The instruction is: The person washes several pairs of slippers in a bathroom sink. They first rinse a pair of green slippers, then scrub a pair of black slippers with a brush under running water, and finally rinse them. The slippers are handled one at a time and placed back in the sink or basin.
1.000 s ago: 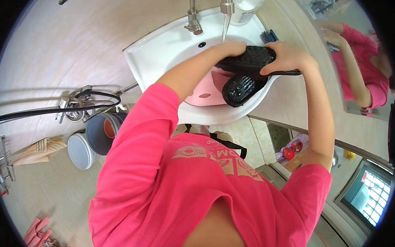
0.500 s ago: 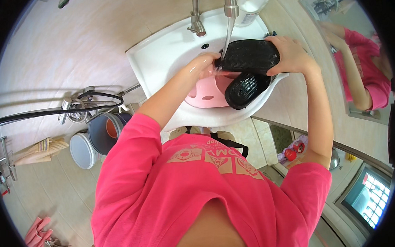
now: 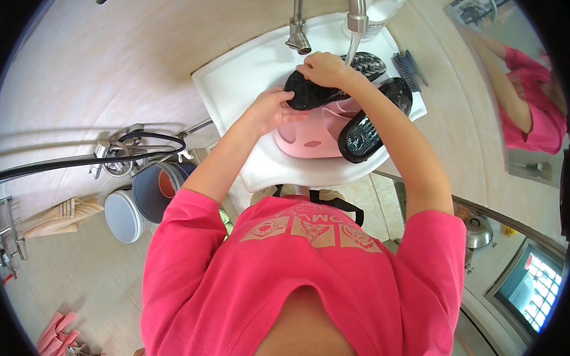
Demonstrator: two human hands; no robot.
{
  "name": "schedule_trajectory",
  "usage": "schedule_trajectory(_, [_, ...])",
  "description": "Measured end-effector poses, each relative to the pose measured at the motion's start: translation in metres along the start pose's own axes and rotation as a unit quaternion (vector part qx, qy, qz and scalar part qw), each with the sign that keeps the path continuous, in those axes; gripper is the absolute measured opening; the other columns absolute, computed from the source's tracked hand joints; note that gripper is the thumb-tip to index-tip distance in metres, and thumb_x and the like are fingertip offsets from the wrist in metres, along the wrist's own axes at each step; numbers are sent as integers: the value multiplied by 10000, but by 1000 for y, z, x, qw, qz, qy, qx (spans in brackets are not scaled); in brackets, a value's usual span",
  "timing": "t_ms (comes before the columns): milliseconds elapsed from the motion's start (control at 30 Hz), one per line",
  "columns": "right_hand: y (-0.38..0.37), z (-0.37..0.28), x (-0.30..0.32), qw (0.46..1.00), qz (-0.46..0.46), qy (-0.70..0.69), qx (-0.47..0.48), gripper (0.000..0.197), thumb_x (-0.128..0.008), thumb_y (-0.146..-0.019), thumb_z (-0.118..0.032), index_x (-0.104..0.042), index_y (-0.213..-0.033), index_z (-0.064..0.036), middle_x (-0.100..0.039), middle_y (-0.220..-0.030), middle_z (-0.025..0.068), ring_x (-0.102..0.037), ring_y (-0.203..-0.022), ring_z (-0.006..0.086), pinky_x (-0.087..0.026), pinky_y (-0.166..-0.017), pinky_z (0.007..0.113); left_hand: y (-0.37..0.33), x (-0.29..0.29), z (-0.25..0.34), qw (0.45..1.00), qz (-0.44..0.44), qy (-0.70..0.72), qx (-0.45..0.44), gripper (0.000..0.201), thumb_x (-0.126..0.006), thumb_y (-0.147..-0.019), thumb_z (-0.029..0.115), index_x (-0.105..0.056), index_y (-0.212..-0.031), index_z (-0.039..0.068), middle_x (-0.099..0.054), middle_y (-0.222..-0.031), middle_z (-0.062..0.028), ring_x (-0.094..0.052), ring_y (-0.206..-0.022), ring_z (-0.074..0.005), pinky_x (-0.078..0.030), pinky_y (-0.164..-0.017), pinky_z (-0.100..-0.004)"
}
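Observation:
Both my hands hold a wet black slipper [image 3: 307, 94] over the white sink [image 3: 222, 75]. My left hand [image 3: 270, 111] grips its left end, thumb on top. My right hand [image 3: 326, 71] is curled over its middle, the forearm crossing above the sink. Ridged tread shows on the slipper's far right part. Water runs from the faucet [image 3: 357, 22] beside my right wrist. A second black slipper [image 3: 360, 138], wet and shiny, leans at the sink's right side, partly behind my right forearm. Below the held slipper lies a pink plastic item [image 3: 299, 141] with oval openings.
A grey brush [image 3: 410, 70] rests at the sink's right rim. Behind the faucet stands a white bottle [image 3: 382, 7], and a second metal tap [image 3: 298, 37] is to its left. Buckets [image 3: 123, 216] stand on the floor at left, below a black hose [image 3: 66, 164].
The slipper has shifted left and turned in my hands. My right hand has moved from its right end to its middle, uncovering the brush. My left hand has moved slightly left and down.

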State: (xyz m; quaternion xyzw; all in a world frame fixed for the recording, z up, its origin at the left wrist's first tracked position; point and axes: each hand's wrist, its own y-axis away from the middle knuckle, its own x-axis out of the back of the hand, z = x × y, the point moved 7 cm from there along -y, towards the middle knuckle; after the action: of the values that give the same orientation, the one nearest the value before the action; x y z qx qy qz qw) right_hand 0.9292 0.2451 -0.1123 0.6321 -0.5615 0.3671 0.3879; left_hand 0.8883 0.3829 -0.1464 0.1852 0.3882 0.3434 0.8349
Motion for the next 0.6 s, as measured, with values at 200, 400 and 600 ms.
schedule_trajectory(200, [-16, -13, -10, 960, -250, -49, -114, 304, -524, -790, -265, -614, -708, 14, -579, -561, 79, -536, -454, 201, -451, -437, 333, -4, 5, -20, 988, -46, 146, -15, 321, -383, -917, 158, -383, -1159, -53, -530, -1093, -226, -571, -978, -343, -512, -826, -376])
schedule_trajectory(400, [-5, -6, 15, 962, -242, -18, -126, 230, -481, -796, -172, -622, -773, 8, -602, -650, 106, -542, -482, 210, -442, -442, 332, -16, -24, -12, 975, -116, 181, -57, 321, -335, -935, 153, -362, -1202, -25, -493, -1163, -194, -565, -991, -320, -510, -849, -367])
schedule_trajectory(600, [19, -21, 46, 981, -182, 64, 9, 210, -467, -747, -65, -632, -871, -26, -635, -865, 160, -607, -814, 292, -473, -719, 359, -37, -64, -16, 969, -91, 223, -48, 329, -249, -958, 162, -344, -1214, -22, -481, -1163, -185, -566, -976, -328, -514, -863, -400])
